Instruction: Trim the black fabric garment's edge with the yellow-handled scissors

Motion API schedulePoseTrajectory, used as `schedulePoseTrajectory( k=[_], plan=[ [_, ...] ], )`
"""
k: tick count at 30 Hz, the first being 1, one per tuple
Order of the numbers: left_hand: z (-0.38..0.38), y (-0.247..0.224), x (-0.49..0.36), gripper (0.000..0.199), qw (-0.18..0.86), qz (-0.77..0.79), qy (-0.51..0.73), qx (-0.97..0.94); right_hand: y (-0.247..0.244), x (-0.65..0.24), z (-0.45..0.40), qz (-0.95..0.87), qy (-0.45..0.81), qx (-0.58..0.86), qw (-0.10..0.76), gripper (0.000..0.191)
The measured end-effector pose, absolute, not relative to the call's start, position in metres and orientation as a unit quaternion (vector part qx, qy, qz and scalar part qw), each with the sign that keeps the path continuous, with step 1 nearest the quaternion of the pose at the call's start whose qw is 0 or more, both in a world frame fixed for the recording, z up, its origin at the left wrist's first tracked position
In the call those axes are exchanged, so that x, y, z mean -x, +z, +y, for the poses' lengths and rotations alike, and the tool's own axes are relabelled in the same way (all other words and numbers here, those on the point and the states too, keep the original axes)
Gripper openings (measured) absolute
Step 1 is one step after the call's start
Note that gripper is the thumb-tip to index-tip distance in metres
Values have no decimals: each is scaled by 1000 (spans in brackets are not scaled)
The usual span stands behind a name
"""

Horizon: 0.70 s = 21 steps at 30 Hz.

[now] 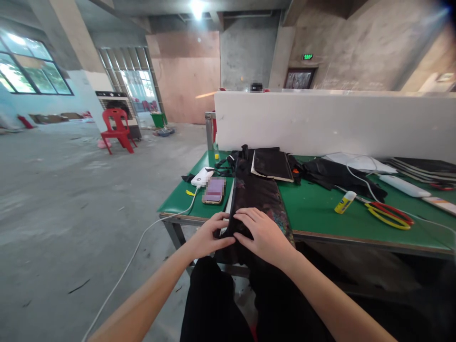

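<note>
Dark patterned fabric (254,190) lies over the near edge of the green table (317,213) and hangs down at the front. Along its left edge a white sheet (231,199) shows from beneath. My left hand (210,236) pinches the fabric's left edge between thumb and fingers. On top of the same edge, my right hand (261,232) has its fingers bent and thumb pointing left, close to the left thumb, also gripping the fabric. A black-covered book (272,165) rests on the fabric's far part.
Left of the fabric are a phone (213,190) and a white power bank (202,176) with a cable. To the right lie a glue stick (345,202), scissors (388,216) and black cloth (335,173). A white partition (320,123) stands behind.
</note>
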<state>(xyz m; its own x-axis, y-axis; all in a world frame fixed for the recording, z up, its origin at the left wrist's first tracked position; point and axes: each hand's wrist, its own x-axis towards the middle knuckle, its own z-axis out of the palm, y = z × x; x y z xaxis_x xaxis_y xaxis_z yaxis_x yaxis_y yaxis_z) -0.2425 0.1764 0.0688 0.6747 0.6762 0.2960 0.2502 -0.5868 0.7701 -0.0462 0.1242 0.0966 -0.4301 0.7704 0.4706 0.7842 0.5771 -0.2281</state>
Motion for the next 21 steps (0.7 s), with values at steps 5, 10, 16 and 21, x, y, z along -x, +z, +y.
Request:
schedulePoseTrajectory(
  k=[5, 10, 16, 21],
  plan=[
    [170, 78, 245, 26, 211, 256, 271, -903, 93, 53, 129, -850, -61, 450, 265, 26],
    [168, 83, 245, 27, 61, 255, 236, -936, 89, 58, 132, -851, -117, 451, 242, 22],
    [168, 80, 240, 32, -94, 270, 221, -932, 80, 63, 136, -843, -186, 456, 218, 16],
    [163, 83, 238, 32, -95, 291, 231, -923, 74, 65, 136, -827, -216, 463, 233, 12]
  ],
)
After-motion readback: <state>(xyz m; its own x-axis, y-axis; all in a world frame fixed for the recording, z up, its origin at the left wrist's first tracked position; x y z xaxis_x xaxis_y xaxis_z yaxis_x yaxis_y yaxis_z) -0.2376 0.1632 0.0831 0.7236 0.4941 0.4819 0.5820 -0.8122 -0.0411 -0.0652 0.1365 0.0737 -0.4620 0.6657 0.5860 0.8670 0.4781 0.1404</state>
